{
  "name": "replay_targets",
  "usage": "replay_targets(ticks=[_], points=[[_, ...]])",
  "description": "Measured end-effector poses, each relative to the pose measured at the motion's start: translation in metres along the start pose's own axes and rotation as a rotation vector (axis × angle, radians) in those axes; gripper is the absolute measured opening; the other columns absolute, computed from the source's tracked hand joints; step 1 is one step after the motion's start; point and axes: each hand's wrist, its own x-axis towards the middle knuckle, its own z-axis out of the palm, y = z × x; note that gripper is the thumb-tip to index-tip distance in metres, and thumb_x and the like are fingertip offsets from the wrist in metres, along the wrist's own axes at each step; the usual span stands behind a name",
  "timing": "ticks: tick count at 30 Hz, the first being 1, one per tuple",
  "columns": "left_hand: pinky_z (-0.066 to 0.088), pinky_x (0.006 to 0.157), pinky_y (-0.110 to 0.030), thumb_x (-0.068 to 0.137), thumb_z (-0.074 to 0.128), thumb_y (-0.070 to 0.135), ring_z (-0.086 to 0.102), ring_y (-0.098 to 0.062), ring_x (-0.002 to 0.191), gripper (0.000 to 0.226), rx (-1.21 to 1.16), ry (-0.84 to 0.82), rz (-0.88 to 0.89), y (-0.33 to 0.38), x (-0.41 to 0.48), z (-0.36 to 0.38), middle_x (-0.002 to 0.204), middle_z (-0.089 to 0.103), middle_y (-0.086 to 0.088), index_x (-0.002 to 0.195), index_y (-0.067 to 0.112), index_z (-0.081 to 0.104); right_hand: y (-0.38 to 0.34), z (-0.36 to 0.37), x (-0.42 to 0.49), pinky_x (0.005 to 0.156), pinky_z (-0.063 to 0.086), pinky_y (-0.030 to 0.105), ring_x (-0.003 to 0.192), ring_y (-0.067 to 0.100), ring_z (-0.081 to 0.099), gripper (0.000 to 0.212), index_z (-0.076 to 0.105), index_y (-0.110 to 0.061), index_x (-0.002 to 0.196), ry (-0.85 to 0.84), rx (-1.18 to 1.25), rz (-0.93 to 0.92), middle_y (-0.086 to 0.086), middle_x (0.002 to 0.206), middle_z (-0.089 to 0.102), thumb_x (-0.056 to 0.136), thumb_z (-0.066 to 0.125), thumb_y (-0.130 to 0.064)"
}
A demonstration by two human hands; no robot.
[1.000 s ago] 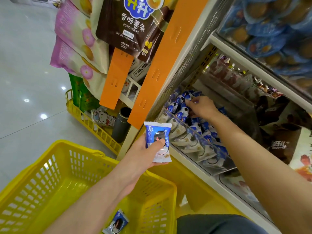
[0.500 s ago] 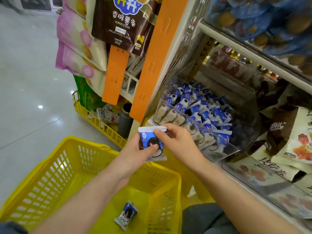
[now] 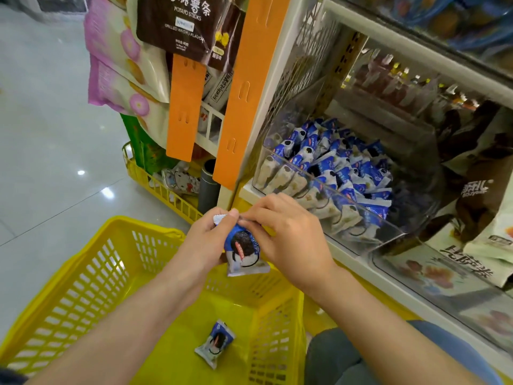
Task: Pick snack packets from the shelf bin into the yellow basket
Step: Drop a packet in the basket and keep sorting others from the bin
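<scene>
Head view. A blue-and-white snack packet (image 3: 244,252) is held by both hands above the far right corner of the yellow basket (image 3: 83,273), clear of its rim.

The left hand (image 3: 206,240) is closed round the packet's left side, with the thumb pressed at the crimped top edge. The right hand (image 3: 288,234) is curled over the upper right side, its fingertips meeting the left thumb. A dark round biscuit is printed on the packet's face; the lettering is too small to be read.

A second packet (image 3: 215,344) of the same print is seen lying flat on the basket floor, near the right wall.

The shelf bin (image 3: 385,234), of clear plastic, is set on the shelf just right of the hands. It is filled with bin packets (image 3: 341,168) in the same blue and white, stacked on edge; their text is too small to be made out.

Legible writing:
- On a brown hanging bag (image 3: 188,23), upper left, "POTATO STICKS" and "GRILLED WAGYU FLAVOR" are read beneath Chinese characters.
- On a pale bag (image 3: 469,262), right of the bin, large black Chinese characters are printed.

Two orange strips (image 3: 186,107) are hung below and beside the brown bag, and pink-and-cream bags (image 3: 119,56) to its left.
</scene>
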Motion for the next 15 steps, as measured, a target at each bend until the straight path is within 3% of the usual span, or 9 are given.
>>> replay_targets(ticks=[2,5,8,10,12,15], points=[[0.055,0.066,-0.032,0.093,0.05,0.035,0.069,-0.017,0.075,0.024,-0.048,-0.04,-0.038,-0.001,0.0,-0.002,0.077,0.069,-0.005,0.083,0.017,0.061,0.001,0.001,0.0,0.063,0.042,0.018,0.074,0.009,0.055,0.011,0.071,-0.014,0.084,-0.012,0.064,0.045,-0.002,0.079,0.061,0.085,0.063,-0.021],[0.053,0.078,-0.035,0.088,0.056,0.035,0.069,-0.019,0.089,0.025,-0.039,-0.122,-0.073,-0.002,0.0,-0.005,0.097,0.072,-0.007,0.102,0.015,0.062,0.003,0.001,0.003,0.064,0.043,0.013,0.072,0.005,0.055,0.009,0.066,-0.016,0.082,0.013,0.335,0.354,-0.007,0.077,0.059,0.088,0.061,-0.019],[0.055,0.064,-0.024,0.081,0.067,0.02,0.069,-0.013,0.082,0.029,-0.008,-0.072,-0.039,-0.004,-0.001,-0.005,0.097,0.071,-0.007,0.107,0.012,0.058,0.01,-0.001,0.01,0.065,0.055,0.03,0.074,0.014,0.063,0.01,0.059,-0.018,0.082,0.002,0.582,0.696,0.001,0.081,0.065,0.091,0.055,-0.014],[0.054,0.059,-0.02,0.079,0.069,0.017,0.069,-0.008,0.075,0.026,-0.027,0.02,-0.012,-0.005,-0.001,-0.007,0.092,0.073,-0.003,0.102,0.015,0.059,0.015,-0.003,0.012,0.066,0.057,0.032,0.08,0.019,0.065,0.006,0.057,-0.014,0.091,-0.137,0.725,0.854,0.013,0.094,0.067,0.092,0.053,-0.01],[0.053,0.059,-0.018,0.08,0.068,0.02,0.068,-0.004,0.071,0.019,-0.015,0.116,0.033,-0.006,0.0,-0.011,0.087,0.074,0.002,0.098,0.019,0.06,0.017,-0.003,0.011,0.066,0.053,0.029,0.075,0.018,0.062,0.009,0.058,-0.011,0.099,-0.336,0.62,0.836,0.014,0.093,0.067,0.091,0.053,-0.01],[0.052,0.059,-0.013,0.087,0.062,0.024,0.069,-0.002,0.076,0.009,0.019,0.175,0.112,-0.007,0.002,-0.018,0.084,0.074,0.006,0.095,0.024,0.062,0.016,-0.001,0.008,0.062,0.05,0.026,0.065,0.015,0.056,0.005,0.056,-0.01,0.086,-0.442,0.609,0.831,0.017,0.084,0.067,0.09,0.056,-0.009]])
